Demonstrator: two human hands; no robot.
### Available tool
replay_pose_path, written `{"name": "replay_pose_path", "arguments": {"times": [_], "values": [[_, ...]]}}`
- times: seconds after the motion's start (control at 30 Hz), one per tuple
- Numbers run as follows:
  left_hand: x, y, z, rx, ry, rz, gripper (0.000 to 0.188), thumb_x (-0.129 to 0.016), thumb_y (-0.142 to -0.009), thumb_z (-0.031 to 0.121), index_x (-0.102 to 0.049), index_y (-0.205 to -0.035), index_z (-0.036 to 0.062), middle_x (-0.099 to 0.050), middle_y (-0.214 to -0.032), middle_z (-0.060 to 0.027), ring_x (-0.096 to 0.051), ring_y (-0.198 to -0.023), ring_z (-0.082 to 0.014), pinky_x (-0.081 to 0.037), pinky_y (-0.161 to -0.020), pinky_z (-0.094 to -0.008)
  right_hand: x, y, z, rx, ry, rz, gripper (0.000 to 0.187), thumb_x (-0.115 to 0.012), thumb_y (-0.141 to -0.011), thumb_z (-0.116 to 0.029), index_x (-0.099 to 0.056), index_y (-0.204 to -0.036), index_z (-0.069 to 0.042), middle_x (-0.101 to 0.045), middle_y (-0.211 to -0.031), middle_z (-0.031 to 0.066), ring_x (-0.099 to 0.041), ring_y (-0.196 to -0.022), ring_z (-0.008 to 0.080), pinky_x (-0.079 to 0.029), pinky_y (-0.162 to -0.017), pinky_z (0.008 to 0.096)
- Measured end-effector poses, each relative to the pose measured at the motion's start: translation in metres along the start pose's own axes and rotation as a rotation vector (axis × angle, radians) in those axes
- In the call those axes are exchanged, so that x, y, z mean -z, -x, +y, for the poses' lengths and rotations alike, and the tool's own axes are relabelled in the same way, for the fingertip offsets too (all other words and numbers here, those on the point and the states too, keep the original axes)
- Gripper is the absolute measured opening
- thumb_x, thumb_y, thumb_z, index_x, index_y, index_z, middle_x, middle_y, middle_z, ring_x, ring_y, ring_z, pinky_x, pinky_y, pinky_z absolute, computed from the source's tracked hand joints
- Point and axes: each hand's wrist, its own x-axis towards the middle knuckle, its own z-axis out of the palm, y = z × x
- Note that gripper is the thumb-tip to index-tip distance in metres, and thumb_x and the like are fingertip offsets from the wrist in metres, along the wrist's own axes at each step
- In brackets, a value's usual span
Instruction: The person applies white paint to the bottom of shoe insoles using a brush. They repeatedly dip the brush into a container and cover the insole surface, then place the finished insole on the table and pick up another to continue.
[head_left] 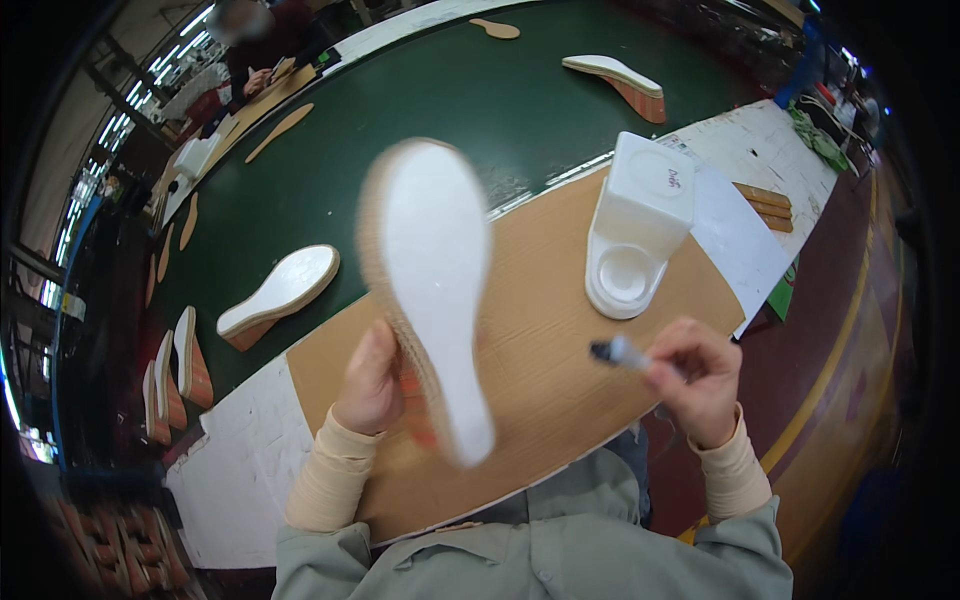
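Note:
My left hand [370, 378] is closed around the side of a wedge shoe sole [432, 230], held up with its white top face toward me. The sole has a tan braided rim and is slightly blurred; part of its reddish wedge shows below my fingers. My right hand [698, 380] pinches a small brush [622, 352] with dark bristles and a pale handle, its tip pointing left and apart from the sole. Just beyond that brush stands a white plastic pot [645, 190] with a round cup in front. Both are over the brown cardboard [540, 400].
A green conveyor belt [420, 100] carries more wedge soles, one [285, 285] at left, one [620, 80] at far right and several at the left edge. Thin tan insoles [280, 132] lie farther along. Across the belt a person [270, 50] works. Wooden strips [765, 207] lie at right.

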Motion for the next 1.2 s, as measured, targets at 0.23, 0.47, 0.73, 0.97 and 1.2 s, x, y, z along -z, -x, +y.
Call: {"name": "replay_pose_path", "arguments": {"times": [0.23, 0.47, 0.73, 0.97, 1.2], "values": [[-0.009, -0.013, 0.02, -0.313, -0.03, 0.085, 0.084, -0.064, -0.095, 0.04, -0.02, -0.154, -0.0019, -0.042, -0.15, -0.0127, -0.043, -0.138, -0.0254, -0.034, -0.117, -0.0401, 0.039, -0.03, 0.011, -0.107, 0.514, 0.186, 0.015, -0.078, -0.081, -0.008, -0.067, -0.08, 0.001, -0.056, -0.066, -0.0001, -0.045, -0.058, 0.0054, -0.035, -0.051, 0.0237], [0.0, 0.024, -0.024, -0.017, 0.229, 0.158, 0.067, -0.057, -0.1, 0.03, -0.026, -0.155, 0.0058, -0.036, -0.156, -0.0118, -0.037, -0.143, -0.0261, -0.033, -0.118, -0.0405, 0.025, -0.029, 0.011, -0.185, 0.465, 0.141, 0.016, -0.077, -0.081, -0.012, -0.068, -0.078, 0.001, -0.056, -0.063, -0.0013, -0.044, -0.057, 0.0038, -0.032, -0.05, 0.023], [-0.022, 0.012, -0.004, 0.384, 0.577, -0.165, 0.083, -0.053, -0.096, 0.054, -0.021, -0.157, 0.007, -0.033, -0.154, -0.0207, -0.041, -0.138, -0.032, -0.043, -0.108, -0.0463, 0.021, -0.026, 0.012, -0.208, 0.278, 0.185, 0.015, -0.077, -0.085, -0.011, -0.069, -0.084, 0.001, -0.056, -0.067, -0.0056, -0.042, -0.058, -0.001, -0.029, -0.05, 0.0181], [-0.07, -0.005, 0.013, 0.204, -0.523, -0.079, 0.099, -0.076, -0.084, 0.045, -0.024, -0.153, -0.0016, -0.046, -0.135, -0.0202, -0.053, -0.113, -0.025, -0.051, -0.084, -0.0323, 0.019, -0.022, 0.012, -0.254, 0.016, 0.198, 0.012, -0.074, -0.089, -0.01, -0.069, -0.085, 0.0, -0.057, -0.068, -0.0068, -0.044, -0.06, -0.0016, -0.031, -0.051, 0.0177], [-0.098, -0.018, 0.003, 0.134, -0.928, -0.075, 0.09, -0.076, -0.086, 0.038, -0.028, -0.146, -0.0085, -0.059, -0.103, -0.0145, -0.059, -0.074, -0.017, -0.051, -0.063, -0.0299, 0.006, 0.0, 0.021, -0.323, 0.142, -0.099, 0.025, -0.059, -0.1, -0.018, -0.066, -0.101, 0.005, -0.066, -0.079, -0.0007, -0.056, -0.072, 0.0066, -0.044, -0.063, 0.0244]]}}
